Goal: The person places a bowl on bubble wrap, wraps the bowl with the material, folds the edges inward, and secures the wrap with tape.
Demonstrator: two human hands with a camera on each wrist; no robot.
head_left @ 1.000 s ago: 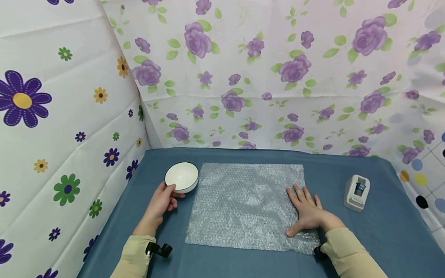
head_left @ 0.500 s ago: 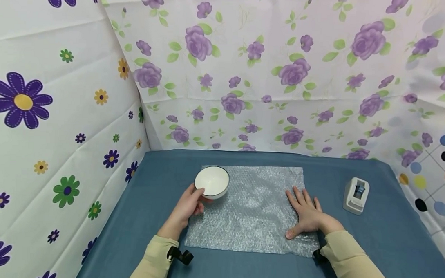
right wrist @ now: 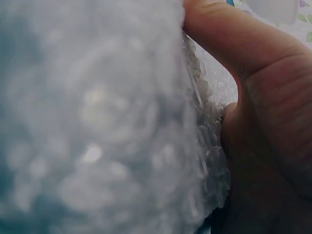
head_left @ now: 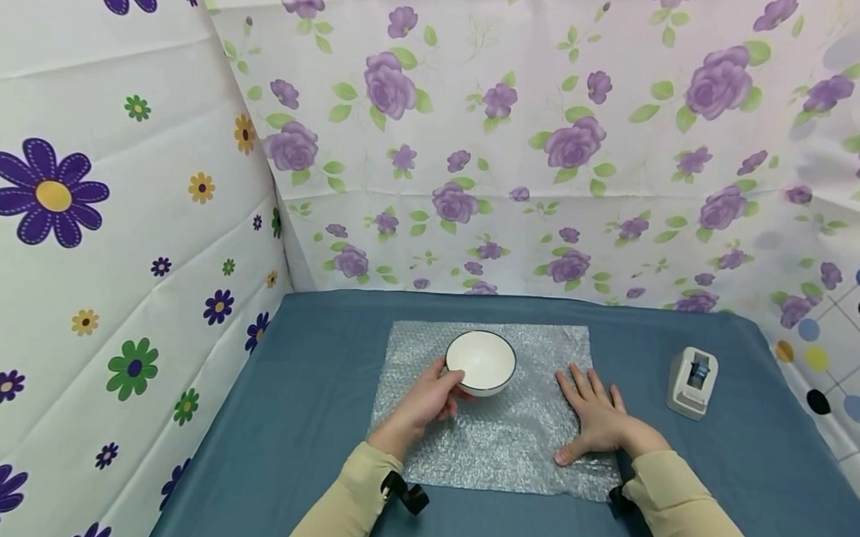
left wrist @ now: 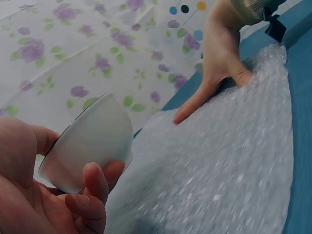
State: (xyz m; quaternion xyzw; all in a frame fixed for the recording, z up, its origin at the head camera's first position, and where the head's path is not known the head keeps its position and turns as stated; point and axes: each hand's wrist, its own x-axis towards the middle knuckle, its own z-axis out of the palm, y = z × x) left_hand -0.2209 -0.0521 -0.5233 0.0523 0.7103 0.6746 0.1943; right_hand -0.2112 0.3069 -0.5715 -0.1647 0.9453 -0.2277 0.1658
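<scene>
A white bowl [head_left: 480, 362] with a dark rim is pinched at its near left edge by my left hand [head_left: 425, 399], thumb at the rim and fingers beneath. In the left wrist view the bowl [left wrist: 92, 141] is tilted and held above the bubble wrap [left wrist: 209, 161]. The bubble wrap sheet [head_left: 495, 452] lies flat on the table. My right hand [head_left: 598, 420] rests on the sheet's right side with its fingers spread. The right wrist view shows the right hand [right wrist: 278, 92] close up against the blurred bubble wrap [right wrist: 97, 122].
A white tape dispenser [head_left: 692, 383] with a blue roll stands on the right of the blue-covered table [head_left: 291, 390]. Flowered cloths [head_left: 504, 168] hang behind and at the left. A dotted cloth [head_left: 835, 358] hangs at the right.
My left hand has carried the bowl rightward, from left of the bubble wrap to over its middle. My right hand has stayed on the sheet.
</scene>
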